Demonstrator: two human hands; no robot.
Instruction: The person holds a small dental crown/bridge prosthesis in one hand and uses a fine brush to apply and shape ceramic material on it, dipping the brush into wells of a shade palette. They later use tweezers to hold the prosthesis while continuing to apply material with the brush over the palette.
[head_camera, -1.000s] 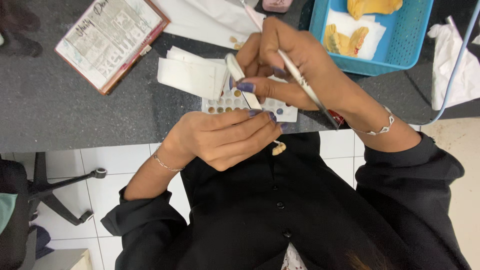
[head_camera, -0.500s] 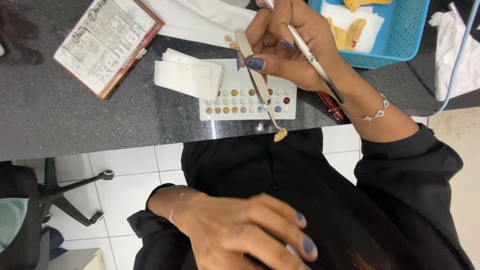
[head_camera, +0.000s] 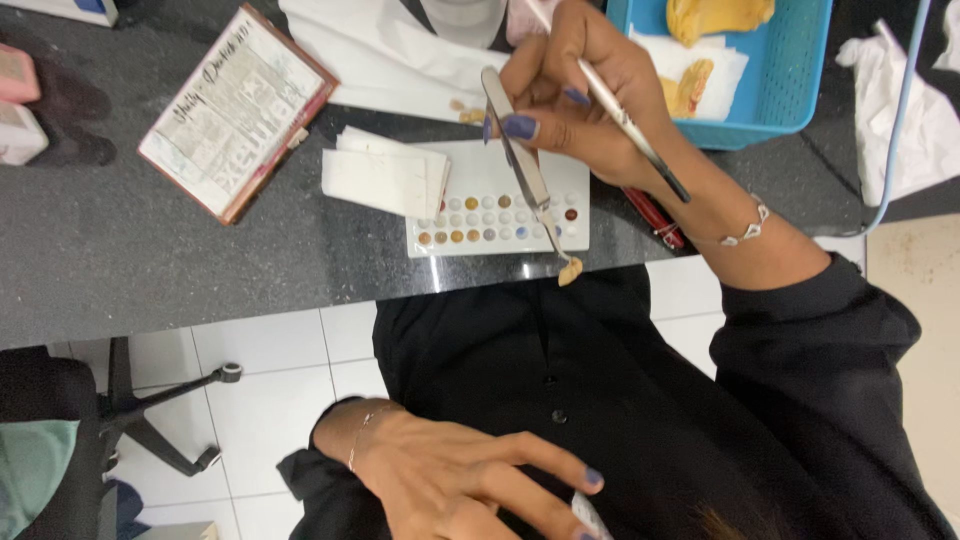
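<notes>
Your right hand (head_camera: 580, 95) is raised above the dark speckled surface (head_camera: 150, 260), its fingers closed around two tools at once: a pair of metal tweezers (head_camera: 520, 165) and a thin brush (head_camera: 625, 120) with a pale handle and a dark tip. The tweezers point down and toward you, and their tips pinch a small tan tooth-shaped piece (head_camera: 569, 271), which hangs just past the near edge of the surface, over your black shirt. Directly under that hand lies a white palette (head_camera: 470, 160) with rows of small wells, several filled with tan, brown and dark red colour. A folded white tissue (head_camera: 385, 180) rests on the palette's left end. Farther to the left of that hand lies a card with a red-brown border (head_camera: 235, 110), covered in print and writing. Beyond the hand, to its right, stands a blue basket (head_camera: 790, 85) holding yellow pieces on white paper. A red pen (head_camera: 655, 215) lies under your right wrist, which wears a silver bracelet (head_camera: 745, 230). Your left hand (head_camera: 470, 480) is low and close to you, well apart from the surface, in front of your shirt, with its fingers spread loosely and holding nothing you could make out.
</notes>
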